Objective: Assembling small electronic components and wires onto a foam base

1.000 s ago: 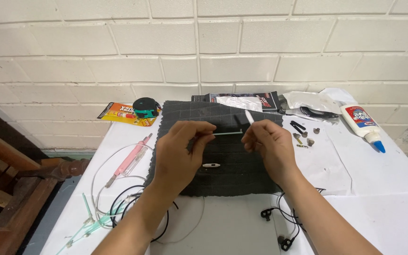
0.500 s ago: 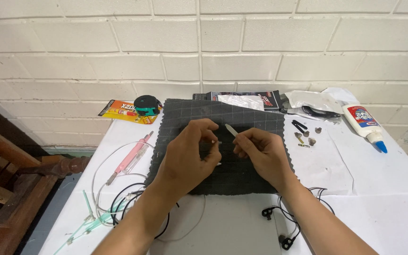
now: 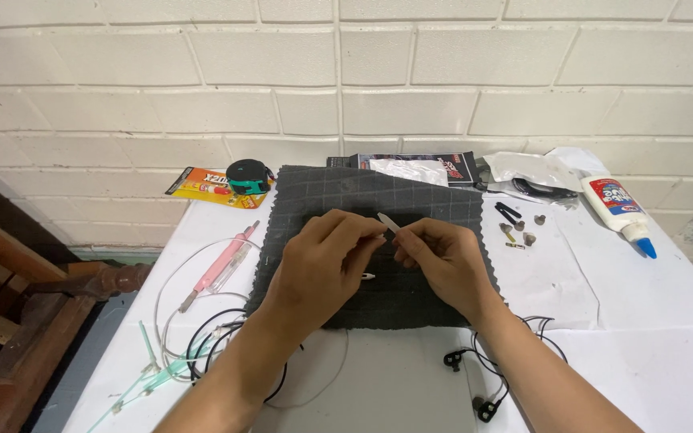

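At frame centre, a small white strip (image 3: 387,222) is pinched between the fingertips of the left hand (image 3: 326,261) and the right hand (image 3: 441,261), above a dark checked cloth (image 3: 378,192) on a white table (image 3: 651,321). Behind stands a white brick wall (image 3: 346,80). Upper left lies an orange flat package (image 3: 202,186); upper right, a white glue bottle (image 3: 621,210) with a blue tip.
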